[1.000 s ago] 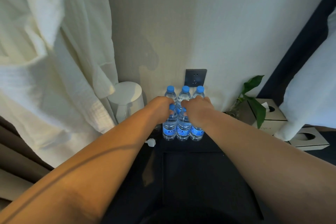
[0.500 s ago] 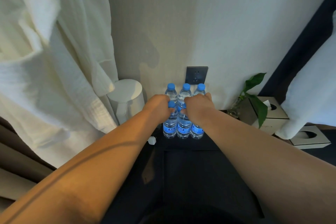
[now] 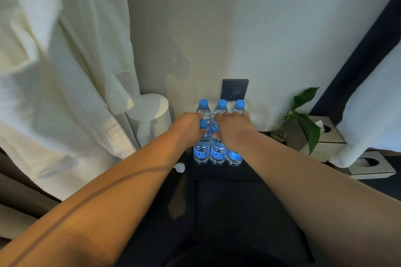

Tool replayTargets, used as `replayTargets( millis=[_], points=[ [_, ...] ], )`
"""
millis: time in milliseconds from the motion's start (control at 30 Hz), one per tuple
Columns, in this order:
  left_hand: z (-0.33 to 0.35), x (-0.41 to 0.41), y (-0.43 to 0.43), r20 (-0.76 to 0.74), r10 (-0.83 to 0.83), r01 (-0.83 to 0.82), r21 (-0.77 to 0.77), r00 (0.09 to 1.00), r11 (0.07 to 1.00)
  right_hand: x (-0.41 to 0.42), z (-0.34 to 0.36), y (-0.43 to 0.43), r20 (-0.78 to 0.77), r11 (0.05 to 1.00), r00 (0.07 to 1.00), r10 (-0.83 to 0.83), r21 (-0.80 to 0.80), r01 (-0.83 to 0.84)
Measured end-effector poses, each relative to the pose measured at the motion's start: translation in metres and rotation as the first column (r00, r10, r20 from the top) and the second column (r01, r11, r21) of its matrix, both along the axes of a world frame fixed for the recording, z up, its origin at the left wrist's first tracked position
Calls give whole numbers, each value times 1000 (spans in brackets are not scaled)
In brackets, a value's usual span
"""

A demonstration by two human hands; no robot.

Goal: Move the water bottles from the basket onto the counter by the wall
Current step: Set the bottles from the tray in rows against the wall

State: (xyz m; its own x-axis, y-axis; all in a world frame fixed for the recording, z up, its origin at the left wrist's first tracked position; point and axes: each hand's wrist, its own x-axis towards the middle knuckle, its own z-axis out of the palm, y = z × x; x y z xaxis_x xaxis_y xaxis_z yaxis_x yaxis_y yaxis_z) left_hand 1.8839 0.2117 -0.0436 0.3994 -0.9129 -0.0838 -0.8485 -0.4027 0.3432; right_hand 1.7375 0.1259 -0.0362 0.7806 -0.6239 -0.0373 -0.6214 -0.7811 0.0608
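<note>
Six water bottles (image 3: 218,147) stand upright on the dark tabletop (image 3: 227,197) in two rows of three, the back row close to the wall under the socket (image 3: 234,89). No basket shows in this view, so the work looks near its end: the front row is being set and squared up.

The left hand (image 3: 188,126) is closed around the neck of the front left bottle, whose blue cap peeks out just beside the knuckles. The right hand (image 3: 235,129) lies over the tops of the front middle and right bottles with its fingers curled down; whether it truly clamps them or only presses on them cannot be told.

Both forearms reach straight forward and slightly inward, meeting over the group, wrists level and palms turned down.

To finish well, each grip should stay on the neck until the base sits flat, then open upward without dragging sideways, since the bottles touch one another and a nudge could topple the back row beyond the fingers. The kettle (image 3: 149,119) stands near the left grip, and the plant (image 3: 303,119) is well apart from the right one.
</note>
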Motion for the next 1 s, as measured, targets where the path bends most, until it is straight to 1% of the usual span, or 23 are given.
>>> replayTargets(
  millis=[67, 167, 267, 500, 733, 1000],
  points=[
    [1, 1, 0, -10, -6, 6, -4, 1000, 1000, -3, 1, -3, -15, 999, 999, -33, -10, 33],
    [1, 1, 0, -30, -12, 11, -12, 999, 1000, -8, 1, -10, -60, 999, 998, -35, -10, 34],
    [1, 2, -2, -28, -20, 20, -4, 999, 1000, -9, 2, -13, -30, 999, 999, -28, 33, 29],
    [0, 0, -3, -7, -46, 46, -2, 999, 999, -11, 1, -15, 15, 999, 1000, -27, 44, 26],
    [-3, 0, -5, 5, -32, 32, -37, 999, 999, -5, -3, -21, -16, 1000, 1000, -12, 23, 12],
    [1, 6, -14, -5, -23, 23, -20, 1000, 1000, 5, -6, -34, -23, 999, 999, -36, 12, 37]
  ],
)
